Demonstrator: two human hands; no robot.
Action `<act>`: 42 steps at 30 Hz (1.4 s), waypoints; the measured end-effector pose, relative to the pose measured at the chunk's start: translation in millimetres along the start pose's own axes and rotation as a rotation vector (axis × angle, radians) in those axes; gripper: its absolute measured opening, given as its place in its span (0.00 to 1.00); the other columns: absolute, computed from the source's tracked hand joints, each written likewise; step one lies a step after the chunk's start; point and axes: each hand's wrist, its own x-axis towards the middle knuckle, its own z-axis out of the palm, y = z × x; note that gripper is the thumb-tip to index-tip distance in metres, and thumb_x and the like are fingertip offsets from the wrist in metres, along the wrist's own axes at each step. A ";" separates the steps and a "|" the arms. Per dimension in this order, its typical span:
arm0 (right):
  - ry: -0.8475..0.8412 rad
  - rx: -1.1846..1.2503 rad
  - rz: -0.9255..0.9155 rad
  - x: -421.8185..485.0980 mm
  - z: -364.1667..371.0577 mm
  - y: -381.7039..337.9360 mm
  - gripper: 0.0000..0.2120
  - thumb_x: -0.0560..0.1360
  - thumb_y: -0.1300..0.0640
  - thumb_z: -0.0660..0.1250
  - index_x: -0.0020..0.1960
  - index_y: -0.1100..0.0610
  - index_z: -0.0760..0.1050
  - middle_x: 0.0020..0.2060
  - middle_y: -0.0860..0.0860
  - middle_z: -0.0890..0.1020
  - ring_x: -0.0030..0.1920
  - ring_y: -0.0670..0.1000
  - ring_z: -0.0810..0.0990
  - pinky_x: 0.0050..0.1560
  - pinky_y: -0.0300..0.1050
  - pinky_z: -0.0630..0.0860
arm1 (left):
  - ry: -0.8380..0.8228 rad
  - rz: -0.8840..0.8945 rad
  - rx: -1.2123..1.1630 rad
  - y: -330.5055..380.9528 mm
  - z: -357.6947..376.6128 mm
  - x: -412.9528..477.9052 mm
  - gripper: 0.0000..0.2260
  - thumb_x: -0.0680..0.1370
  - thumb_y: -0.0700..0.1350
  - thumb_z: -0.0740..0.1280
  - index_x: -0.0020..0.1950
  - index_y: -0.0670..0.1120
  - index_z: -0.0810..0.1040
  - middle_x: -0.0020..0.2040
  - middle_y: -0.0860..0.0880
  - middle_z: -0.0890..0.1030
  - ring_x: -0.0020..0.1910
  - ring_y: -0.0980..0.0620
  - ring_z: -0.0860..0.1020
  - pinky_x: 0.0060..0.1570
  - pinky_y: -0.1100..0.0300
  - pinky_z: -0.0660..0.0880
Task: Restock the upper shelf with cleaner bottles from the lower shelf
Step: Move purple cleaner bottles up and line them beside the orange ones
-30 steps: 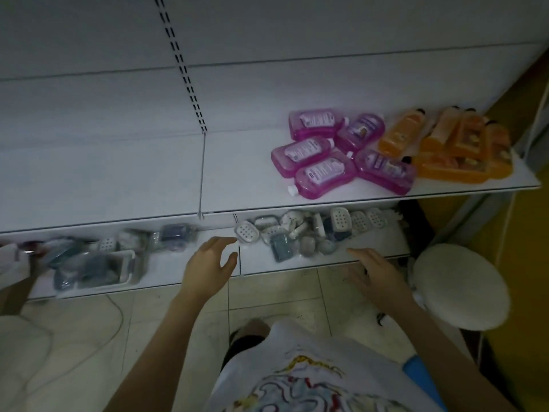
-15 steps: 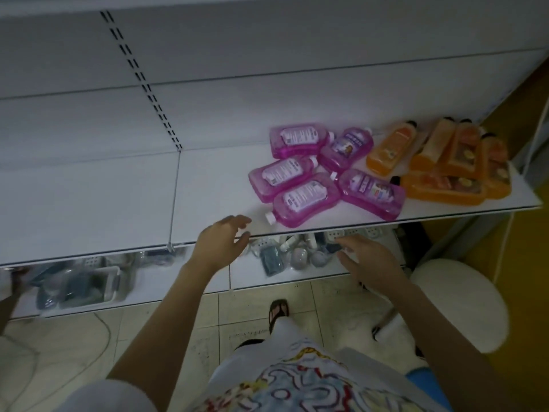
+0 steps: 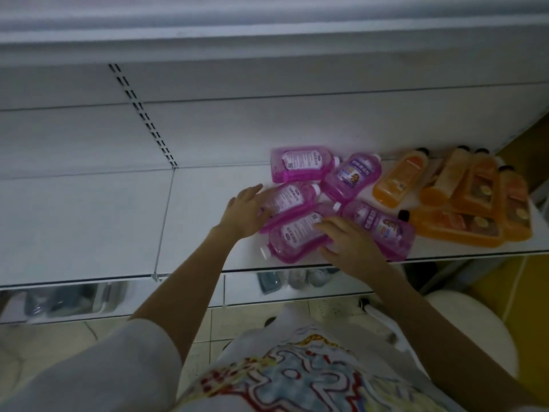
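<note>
Several pink cleaner bottles lie flat in a heap on the white shelf (image 3: 89,227). My left hand (image 3: 246,212) reaches onto the shelf, its straight fingers touching the left end of one pink bottle (image 3: 289,197). My right hand (image 3: 347,242) lies spread over the right part of the front pink bottle (image 3: 292,237), whose white cap points toward the shelf edge. Further pink bottles lie behind (image 3: 300,163) and to the right (image 3: 386,230). The edge of a higher shelf (image 3: 267,40) runs across the top.
Several orange bottles (image 3: 398,176) lie heaped at the shelf's right end. Under it, a bottom shelf holds small packaged items (image 3: 285,281) and a tray (image 3: 74,301). A white round stool (image 3: 463,322) stands on the tiled floor at the right.
Both hands rose from in front of the bottom shelf onto the shelf with the bottles. They now rest on the pink bottles, and the view has tilted upward.
</note>
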 end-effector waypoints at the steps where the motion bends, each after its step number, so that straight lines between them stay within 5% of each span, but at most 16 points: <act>1: -0.032 -0.025 -0.026 3.2 2.7 2.3 0.22 0.73 0.55 0.66 0.66 0.57 0.71 0.64 0.54 0.73 0.63 0.55 0.70 0.64 0.49 0.65 | -0.034 -0.015 0.005 -1.0 5.3 1.7 0.24 0.80 0.52 0.57 0.75 0.54 0.54 0.76 0.47 0.55 0.74 0.44 0.53 0.71 0.42 0.54; 5: -0.209 -0.138 -0.056 12.9 17.0 13.7 0.32 0.74 0.46 0.64 0.73 0.52 0.58 0.74 0.49 0.56 0.73 0.52 0.52 0.71 0.50 0.50 | -0.058 -0.017 0.092 -5.1 17.7 2.9 0.27 0.79 0.55 0.59 0.75 0.54 0.54 0.76 0.47 0.53 0.74 0.45 0.51 0.71 0.42 0.53; 8: -0.245 -0.144 -0.029 15.2 26.3 19.0 0.35 0.72 0.45 0.66 0.74 0.51 0.55 0.74 0.48 0.53 0.73 0.52 0.48 0.71 0.52 0.50 | -0.035 -0.049 0.061 -2.2 18.0 0.3 0.27 0.78 0.56 0.60 0.75 0.54 0.56 0.74 0.46 0.55 0.73 0.44 0.53 0.70 0.43 0.54; 14: -0.068 -0.173 -0.036 21.6 35.2 13.2 0.33 0.65 0.45 0.73 0.66 0.56 0.70 0.65 0.55 0.72 0.65 0.59 0.68 0.61 0.56 0.63 | -0.038 -0.136 0.069 -26.0 6.9 -23.4 0.26 0.77 0.56 0.61 0.74 0.55 0.58 0.73 0.47 0.59 0.71 0.44 0.59 0.68 0.42 0.59; 19: -0.020 -0.168 -0.032 30.4 34.6 13.2 0.31 0.65 0.43 0.73 0.63 0.56 0.73 0.60 0.54 0.76 0.61 0.58 0.70 0.59 0.52 0.64 | 0.026 -0.331 0.119 -55.1 0.3 -51.8 0.26 0.77 0.57 0.61 0.72 0.52 0.60 0.69 0.42 0.64 0.66 0.38 0.65 0.63 0.41 0.64; 24: -0.115 -0.239 0.053 55.0 26.2 1.6 0.32 0.69 0.34 0.63 0.65 0.54 0.70 0.57 0.55 0.76 0.60 0.55 0.69 0.59 0.47 0.65 | 0.137 -0.473 0.036 -44.6 2.4 -46.1 0.35 0.71 0.61 0.68 0.68 0.40 0.61 0.65 0.39 0.66 0.62 0.38 0.68 0.60 0.43 0.68; 28: -0.137 -0.135 0.174 68.8 15.9 -0.2 0.29 0.72 0.33 0.57 0.57 0.58 0.73 0.47 0.57 0.80 0.49 0.56 0.78 0.48 0.46 0.72 | 0.192 -0.505 0.032 -35.4 0.6 -37.7 0.37 0.68 0.61 0.70 0.65 0.38 0.63 0.60 0.38 0.70 0.58 0.38 0.71 0.53 0.45 0.73; 32: -0.246 0.300 0.393 78.0 7.8 15.1 0.27 0.77 0.38 0.52 0.55 0.60 0.74 0.49 0.58 0.80 0.45 0.55 0.76 0.46 0.44 0.68 | 0.099 -0.446 -0.227 -37.8 -8.2 -29.3 0.30 0.72 0.59 0.68 0.68 0.46 0.65 0.61 0.40 0.73 0.56 0.39 0.74 0.52 0.49 0.73; 37: -0.255 0.462 0.498 80.6 10.7 30.5 0.25 0.80 0.44 0.48 0.66 0.60 0.68 0.58 0.63 0.77 0.58 0.62 0.76 0.60 0.56 0.71 | -0.100 -0.456 -1.121 -39.6 -9.5 -37.2 0.17 0.78 0.50 0.62 0.65 0.47 0.72 0.57 0.43 0.79 0.53 0.46 0.78 0.48 0.56 0.75; 42: -0.269 0.738 0.496 78.7 12.8 32.9 0.20 0.76 0.44 0.61 0.63 0.53 0.72 0.55 0.56 0.80 0.50 0.53 0.80 0.55 0.50 0.75 | -0.064 -0.454 -1.166 -42.1 -16.5 -34.7 0.13 0.81 0.46 0.57 0.61 0.43 0.74 0.49 0.46 0.81 0.44 0.52 0.79 0.39 0.62 0.77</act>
